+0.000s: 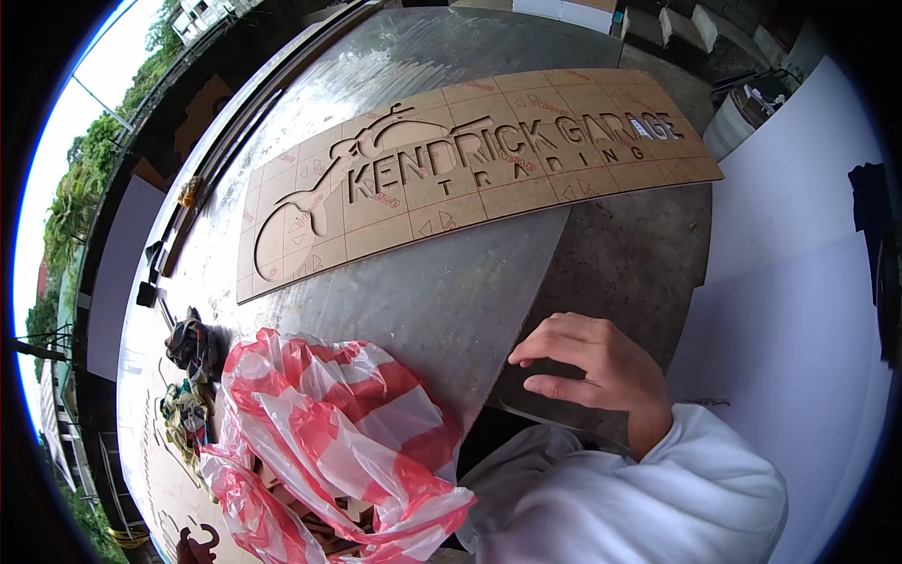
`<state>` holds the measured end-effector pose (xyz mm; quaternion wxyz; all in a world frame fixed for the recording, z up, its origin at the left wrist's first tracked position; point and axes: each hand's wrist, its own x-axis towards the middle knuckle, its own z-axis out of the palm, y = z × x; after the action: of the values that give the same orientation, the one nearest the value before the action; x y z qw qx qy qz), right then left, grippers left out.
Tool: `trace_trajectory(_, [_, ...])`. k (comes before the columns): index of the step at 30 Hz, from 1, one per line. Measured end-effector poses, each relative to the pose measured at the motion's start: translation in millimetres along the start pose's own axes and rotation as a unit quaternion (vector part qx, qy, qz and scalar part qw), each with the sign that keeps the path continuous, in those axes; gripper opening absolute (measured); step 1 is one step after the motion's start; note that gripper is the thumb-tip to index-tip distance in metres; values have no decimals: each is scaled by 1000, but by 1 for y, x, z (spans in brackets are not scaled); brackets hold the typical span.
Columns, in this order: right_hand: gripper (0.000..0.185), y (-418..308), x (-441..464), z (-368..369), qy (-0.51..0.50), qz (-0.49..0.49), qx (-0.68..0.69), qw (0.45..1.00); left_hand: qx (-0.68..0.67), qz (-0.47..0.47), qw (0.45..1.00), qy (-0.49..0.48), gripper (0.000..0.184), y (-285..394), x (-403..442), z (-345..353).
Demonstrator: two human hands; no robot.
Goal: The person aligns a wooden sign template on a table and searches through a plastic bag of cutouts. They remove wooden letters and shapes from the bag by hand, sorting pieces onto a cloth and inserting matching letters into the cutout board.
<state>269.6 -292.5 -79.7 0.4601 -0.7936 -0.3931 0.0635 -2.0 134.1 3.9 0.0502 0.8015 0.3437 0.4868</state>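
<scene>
My right hand [592, 362] hovers by the metal table's near edge, thumb and curled fingers apart with nothing between them. At the bottom left edge, part of my left hand [193, 551] shows, dark and cut off by the frame, with a small curved brown cut-out piece [210, 536] at its fingers. Between the hands sits a red-and-white striped plastic bag [329, 404], its mouth showing brown cut pieces [352, 512]. Beyond it lies a brown-faced sign panel [413, 226] with cut-out lettering "KENDRICK GARAGE TRADING" and a motorcycle outline. A small pale piece [642, 128] shows at one letter.
Crumpled rags [191, 346] lie left of the bag on the metal table [442, 282]. Another sheet with cut outlines [155, 470] is at lower left. Large white sheets [789, 310] stand on the right, near a bucket [738, 122]. Concrete steps [681, 30] rise behind.
</scene>
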Motion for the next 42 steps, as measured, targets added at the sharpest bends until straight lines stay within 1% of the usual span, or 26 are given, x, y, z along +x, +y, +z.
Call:
trace_trajectory(2, [21, -16, 13, 14, 33, -125, 70, 989, -120, 66, 991, 14, 20, 45, 5, -3])
trace_trajectory(3, [21, -25, 20, 26, 45, -176, 113, 977, -215, 97, 972, -14, 23, 69, 5, -1])
trace_trajectory(5, [31, -42, 29, 49, 38, -234, 145, 960, -271, 111, 952, -89, 25, 97, -1, 5])
trace_trajectory(6, [35, -51, 32, 64, 41, -251, 172, 952, -291, 118, 938, -145, 28, 99, -4, 7])
trace_trajectory(8, [39, -64, 35, 82, 47, -268, 198, 942, -291, 46, 920, -257, 25, 91, -13, 15])
trace_trajectory(10, [45, -76, 36, 87, 63, -271, 255, 926, -330, 103, 885, -312, 25, 132, -26, 38])
trace_trajectory(12, [46, -76, 31, 89, 82, -253, 267, 926, -352, 80, 872, -332, 23, 162, -37, 53])
trace_trajectory(13, [45, -73, 29, 86, 107, -230, 251, 934, -378, 77, 846, -368, 23, 172, -37, 57])
trace_trajectory(15, [40, -68, 25, 81, 156, -178, 242, 941, -392, 81, 834, -381, 23, 184, -41, 65])
trace_trajectory(18, [40, -63, 29, 62, 200, -191, 205, 939, -401, 79, 815, -411, 23, 199, -50, 71])
trace_trajectory(20, [33, -56, 23, 59, 195, -182, 228, 936, -422, 48, 771, -474, 21, 206, -54, 74])
trace_trajectory(21, [29, -51, 18, 57, 167, -156, 260, 938, -423, 49, 769, -476, 21, 210, -56, 76])
trace_trajectory(22, [24, -48, 13, 55, 138, -131, 293, 937, -416, 51, 774, -475, 28, 214, -59, 80])
trace_trajectory(23, [18, -44, 12, 45, 130, -69, 309, 940, -407, 54, 780, -473, 35, 218, -61, 84])
trace_trajectory(25, [21, -13, 17, 27, 200, 23, 268, 942, -396, 87, 788, -463, 51, 216, -58, 87])
trace_trajectory(26, [24, 8, 26, 17, 255, 105, 369, 888, -395, 87, 789, -462, 51, 211, -57, 87])
trace_trajectory(28, [22, 66, 55, -15, 356, 120, 252, 892, -365, 132, 831, -398, 52, 199, -54, 83])
trace_trajectory(29, [24, 95, 71, -31, 357, 154, 167, 906, -343, 123, 843, -395, 52, 192, -50, 79])
trace_trajectory(31, [22, 154, 101, -47, 369, 157, 72, 913, -345, 115, 848, -387, 52, 180, -48, 78])
trace_trajectory(32, [22, 169, 111, -53, 369, 157, 73, 913, -345, 108, 854, -376, 52, 175, -46, 77])
trace_trajectory(34, [24, 183, 130, -59, 342, 188, -4, 921, -327, 100, 864, -369, 52, 167, -47, 73])
trace_trajectory(35, [24, 184, 137, -58, 337, 186, -2, 923, -314, 112, 872, -359, 53, 165, -47, 71])
trace_trajectory(37, [24, 185, 145, -54, 366, 164, -199, 894, -298, 117, 881, -350, 53, 159, -49, 67])
trace_trajectory(40, [23, 175, 146, -55, 334, 176, -244, 893, -294, 117, 886, -339, 53, 150, -51, 64])
trace_trajectory(41, [24, 164, 145, -57, 295, 214, -238, 900, -296, 125, 884, -340, 53, 147, -51, 65])
trace_trajectory(42, [24, 169, 145, -54, 291, 215, -238, 902, -298, 134, 881, -342, 53, 145, -51, 65])
